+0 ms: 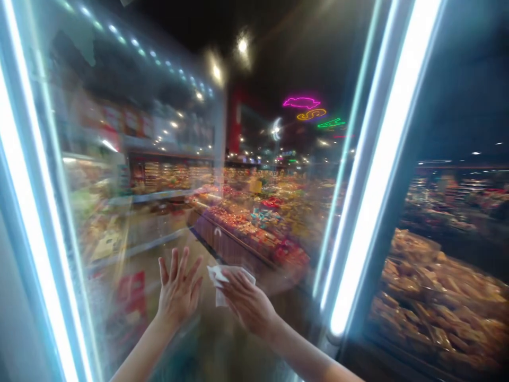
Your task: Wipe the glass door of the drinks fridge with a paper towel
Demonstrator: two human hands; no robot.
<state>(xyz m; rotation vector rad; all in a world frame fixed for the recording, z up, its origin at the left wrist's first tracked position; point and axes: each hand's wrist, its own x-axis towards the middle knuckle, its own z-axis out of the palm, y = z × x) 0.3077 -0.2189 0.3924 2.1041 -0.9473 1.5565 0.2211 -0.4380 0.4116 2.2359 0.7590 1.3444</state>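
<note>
Before me stands a clear glass pane (254, 132), with the shop showing blurred through it. My left hand (177, 292) is raised with its fingers spread; its palm faces the glass, and I cannot tell whether it touches. To its right, my right hand (248, 307) presses a white paper tissue (220, 297) toward the pane. Parts of the tissue stick out past the fingers on the left and above. The fingers lie slanted over it, hiding its middle.
Bright light tubes run up the left (29, 212) and right (382, 175). Beyond the glass lies a long bin of wrapped goods (242, 217). More packaged goods (441, 302) are heaped at the lower right. Neon signs (301, 102) glow above.
</note>
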